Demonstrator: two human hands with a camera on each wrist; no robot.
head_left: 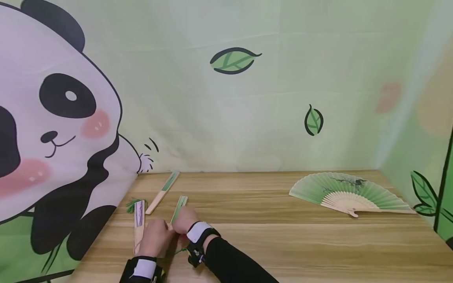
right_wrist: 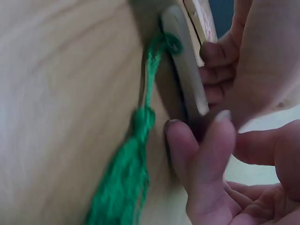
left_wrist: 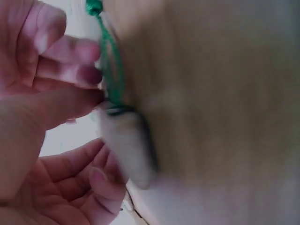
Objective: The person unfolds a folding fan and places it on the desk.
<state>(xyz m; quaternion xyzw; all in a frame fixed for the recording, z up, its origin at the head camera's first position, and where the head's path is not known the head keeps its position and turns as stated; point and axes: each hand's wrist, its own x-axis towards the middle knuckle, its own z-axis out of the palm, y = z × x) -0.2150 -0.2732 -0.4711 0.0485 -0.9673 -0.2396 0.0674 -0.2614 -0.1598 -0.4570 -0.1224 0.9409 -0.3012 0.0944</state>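
Observation:
A folded hand fan [head_left: 179, 208] with a green upper part stands out beyond both hands in the head view. My left hand [head_left: 155, 237] grips it near its pale lower end, and my right hand [head_left: 185, 220] pinches it just alongside. In the right wrist view the rounded end of the fan [right_wrist: 185, 65] carries a green tassel [right_wrist: 124, 168] on a looped cord. That pale end of the fan [left_wrist: 126, 145] is blurred in the left wrist view, its green cord [left_wrist: 112, 65] running upward. The fingers partly hide the fan's middle.
Two more folded fans lie left: one with a purple-patterned face [head_left: 139, 216], close beside my left hand, and a green-topped one [head_left: 162, 192] farther back. A green tassel [head_left: 132, 205] lies by them. At right an open green fan [head_left: 348, 192] rests on the wooden table [head_left: 283, 247].

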